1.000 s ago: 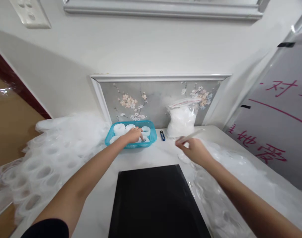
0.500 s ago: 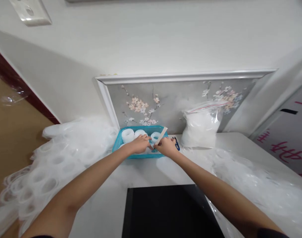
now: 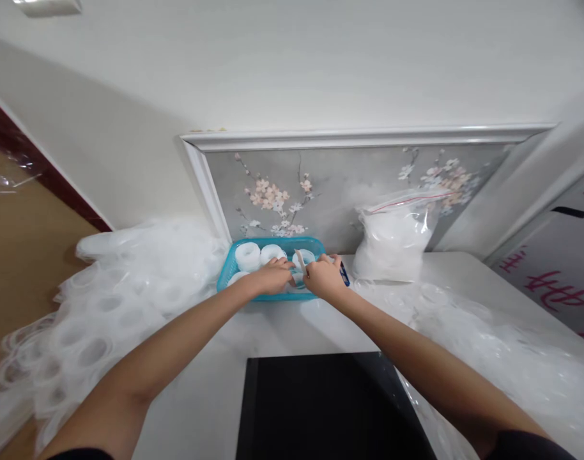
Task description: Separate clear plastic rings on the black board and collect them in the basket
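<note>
A teal basket [image 3: 299,242] stands on the white counter, holding several white ring-shaped rolls [image 3: 248,255]. My left hand [image 3: 273,276] reaches over its front rim, fingers bent together at the middle of the basket; what lies under the fingertips is hidden. Close beside it, my right hand [image 3: 323,276] pinches a narrow pale strip [image 3: 300,260] that sticks up over a roll [image 3: 305,256]. Just right of that hand a dark blue object [image 3: 344,275] is partly covered, its kind unclear.
A zip bag of white material [image 3: 392,239] leans against the framed flower panel [image 3: 340,185]. Clear plastic with ring shapes [image 3: 110,313] is heaped at left, more clear plastic [image 3: 493,351] at right. A black panel [image 3: 321,409] lies in front.
The pale strip has swung from leaning right to leaning left and shows shorter. My right hand has turned slightly; my left hand stays nearly in place. The view has shifted a little.
</note>
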`<state>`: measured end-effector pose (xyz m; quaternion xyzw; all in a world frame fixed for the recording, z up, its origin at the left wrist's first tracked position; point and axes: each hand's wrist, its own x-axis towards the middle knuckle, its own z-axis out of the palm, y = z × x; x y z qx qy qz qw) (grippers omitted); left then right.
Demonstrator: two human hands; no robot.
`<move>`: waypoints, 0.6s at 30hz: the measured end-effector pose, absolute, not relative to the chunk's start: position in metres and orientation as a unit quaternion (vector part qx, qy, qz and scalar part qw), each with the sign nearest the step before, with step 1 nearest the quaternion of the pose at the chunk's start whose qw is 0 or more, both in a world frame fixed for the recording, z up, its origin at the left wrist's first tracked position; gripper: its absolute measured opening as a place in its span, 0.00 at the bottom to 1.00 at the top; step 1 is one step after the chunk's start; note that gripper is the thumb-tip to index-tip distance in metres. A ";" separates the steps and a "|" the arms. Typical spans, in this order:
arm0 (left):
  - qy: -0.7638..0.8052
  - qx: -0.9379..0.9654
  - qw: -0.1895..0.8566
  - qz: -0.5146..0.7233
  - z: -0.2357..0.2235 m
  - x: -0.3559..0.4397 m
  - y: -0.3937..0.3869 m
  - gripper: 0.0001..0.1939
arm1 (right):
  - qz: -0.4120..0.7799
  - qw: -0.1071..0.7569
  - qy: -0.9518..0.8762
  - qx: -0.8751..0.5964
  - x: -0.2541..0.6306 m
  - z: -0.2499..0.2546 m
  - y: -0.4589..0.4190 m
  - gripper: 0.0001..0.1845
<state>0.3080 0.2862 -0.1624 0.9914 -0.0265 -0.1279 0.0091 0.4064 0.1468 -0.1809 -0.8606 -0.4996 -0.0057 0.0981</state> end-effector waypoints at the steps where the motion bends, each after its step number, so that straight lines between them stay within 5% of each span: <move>1: -0.025 0.991 0.012 -0.128 -0.163 0.308 0.286 0.21 | -0.006 0.093 -0.500 -0.861 0.407 -0.180 0.146 0.12; 10: -0.009 0.989 0.040 -0.140 -0.165 0.306 0.285 0.24 | 0.029 0.148 -0.466 -0.872 0.412 -0.174 0.138 0.10; 18: 0.042 0.996 0.042 -0.072 -0.155 0.318 0.280 0.20 | 0.065 0.521 -0.324 -0.787 0.421 -0.154 0.109 0.11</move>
